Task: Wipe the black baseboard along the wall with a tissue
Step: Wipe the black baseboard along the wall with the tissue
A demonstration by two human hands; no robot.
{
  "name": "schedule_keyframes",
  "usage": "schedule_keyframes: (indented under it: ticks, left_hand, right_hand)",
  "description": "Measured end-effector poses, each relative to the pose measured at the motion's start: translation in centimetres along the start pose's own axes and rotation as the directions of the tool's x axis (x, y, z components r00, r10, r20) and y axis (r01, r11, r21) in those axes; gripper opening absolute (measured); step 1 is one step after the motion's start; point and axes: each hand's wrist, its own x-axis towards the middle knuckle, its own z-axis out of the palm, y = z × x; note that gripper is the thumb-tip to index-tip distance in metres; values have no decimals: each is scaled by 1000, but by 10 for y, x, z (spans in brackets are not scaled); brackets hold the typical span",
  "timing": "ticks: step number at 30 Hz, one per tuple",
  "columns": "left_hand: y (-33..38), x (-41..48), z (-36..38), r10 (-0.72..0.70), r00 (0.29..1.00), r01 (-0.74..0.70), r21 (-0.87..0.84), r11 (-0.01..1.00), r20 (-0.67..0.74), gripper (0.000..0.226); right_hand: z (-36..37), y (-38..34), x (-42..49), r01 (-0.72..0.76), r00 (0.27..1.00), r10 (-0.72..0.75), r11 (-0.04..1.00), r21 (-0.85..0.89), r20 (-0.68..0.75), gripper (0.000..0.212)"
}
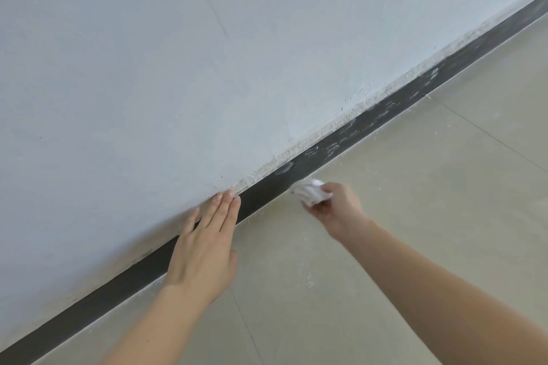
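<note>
- Black baseboard [267,191]: a dark strip at the foot of the wall, running diagonally from lower left to upper right. The stretch to the right carries pale, dusty smears and finger-like marks; the stretch to the left looks darker and more even.
- Tissue [311,191]: white and crumpled into a wad, at the lower edge of the baseboard where it meets the floor. Whether it presses on the strip itself cannot be told, as it is blurred.
- Right hand [335,209]: fingers curled round the tissue, gripping it; forearm bare, reaching in from the lower right.
- Left hand [204,249]: fingers straight and held together, holding nothing. The fingertips [228,195] lie on the wall at the top edge of the baseboard, and the hand crosses in front of the strip.
- Wall [178,68]: pale grey-white plaster, with a rough, crumbly off-white band along its bottom edge just above the baseboard.
- Floor [415,187]: beige tiles with thin joint lines, sprinkled with small white crumbs, thickest near the baseboard and between the two arms.
</note>
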Motion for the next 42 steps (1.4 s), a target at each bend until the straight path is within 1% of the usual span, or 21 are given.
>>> schedule_keyframes:
  ticks: [3,5,6,9,13,14,16,18,19,21,24,26,28,29,34,36,39,40,41,42]
  left_hand:
    - [2,1,0,-9,1000,9,7,1000,3,85]
    - [3,1,0,-14,1000,14,-1,1000,0,85]
    - [3,0,0,-19,1000,19,-11,1000,1,85]
    - [3,-1,2,-29,1000,29,-20,999,10,84]
    - [3,0,6,-27,1000,27,-19,999,5,77]
    - [4,-1,5,-31,999,31,-23,999,6,76]
    - [4,0,4,-39,999,39,-43,998,15,75]
    - [5,0,2,-52,998,54,-54,997,41,78]
    - [5,1,0,-64,996,67,-58,996,56,79]
    - [8,0,-5,-83,993,89,-64,994,84,78]
    - [10,1,-8,-77,994,85,-110,990,74,76]
    - [11,2,-10,-76,995,85,-139,987,67,76]
    - [11,2,-13,-78,995,86,-140,986,67,76]
    - [11,2,-14,-78,994,88,-142,986,72,76]
    - [11,2,-15,-85,991,100,-149,984,104,74]
    - [11,3,-15,-90,990,106,-142,984,111,75]
    - [12,2,-14,-103,988,121,-157,980,118,75]
    - [13,1,-14,-108,987,126,-169,977,116,76]
    - [13,1,-14,-110,988,129,-182,975,111,76]
    - [14,0,-14,-111,988,129,-190,973,106,76]
  right_hand:
    - [21,33,-15,-104,973,115,993,-64,201,22]
    - [34,39,-21,-121,957,130,991,-51,259,26]
    - [38,35,-22,-117,959,121,993,-28,258,27]
    - [41,8,-20,-84,977,76,996,33,198,22]
    - [35,-38,-17,30,995,-31,999,9,90,21]
    - [32,-45,-16,55,996,-58,998,31,70,21]
    - [23,-55,-15,107,993,-113,986,129,39,22]
    - [13,-56,-12,157,987,-160,963,221,-4,22]
    - [10,-53,-12,167,986,-166,956,240,-26,22]
    - [5,-37,-10,130,991,-125,969,208,-37,22]
    - [10,-3,-13,-24,997,21,999,45,68,22]
    - [20,11,-14,-63,991,67,997,-41,118,23]
    - [30,7,-11,-20,992,29,997,-69,125,23]
    - [34,-1,-8,10,994,-2,997,-74,106,22]
    - [26,-54,12,136,989,-141,985,-103,-43,21]
    - [17,-72,15,204,974,-208,978,-44,-93,20]
    - [2,-87,14,348,918,-313,930,117,-242,15]
    - [-3,-85,14,360,911,-313,921,147,-269,15]
    - [-7,-79,13,340,920,-292,925,167,-261,15]
    - [-9,-68,13,295,941,-256,941,166,-223,16]
